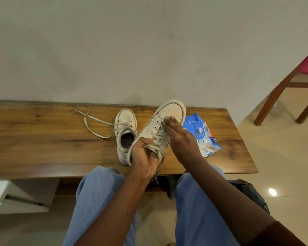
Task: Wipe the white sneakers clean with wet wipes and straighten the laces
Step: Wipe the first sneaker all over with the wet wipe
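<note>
Jeans point(100, 201) below; centre frame, left hand point(146, 157) curls its grip round the sneaker point(172, 110) heel above the worktop point(43, 139); right hand point(180, 139) rests flat on soft laces point(158, 135). Probably light; stiff heel holds best.

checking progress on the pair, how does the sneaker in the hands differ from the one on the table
The held sneaker is raised and tilted, gripped by the left hand, with the right hand touching its laces; the other sneaker sits flat on the table, untouched, its lace ends trailing loose. Both are white.
</note>
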